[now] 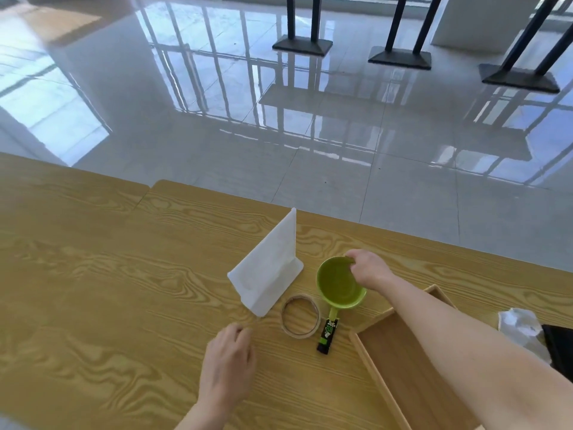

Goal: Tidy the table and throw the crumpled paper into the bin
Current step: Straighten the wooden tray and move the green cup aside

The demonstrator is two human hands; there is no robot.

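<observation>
A green cup with a handle stands on the wooden table; my right hand pinches its far rim. My left hand hovers low over the table near the front, fingers loosely curled, holding nothing. A white stand rises left of the cup. A thin coil ring lies in front of the stand, and a small black-and-green packet lies by the cup's handle. Crumpled white paper rests at the right edge.
A wooden tray sits under my right forearm at the front right. A black object lies beside the crumpled paper. Beyond the table's far edge is a glossy tiled floor with black table bases at the back.
</observation>
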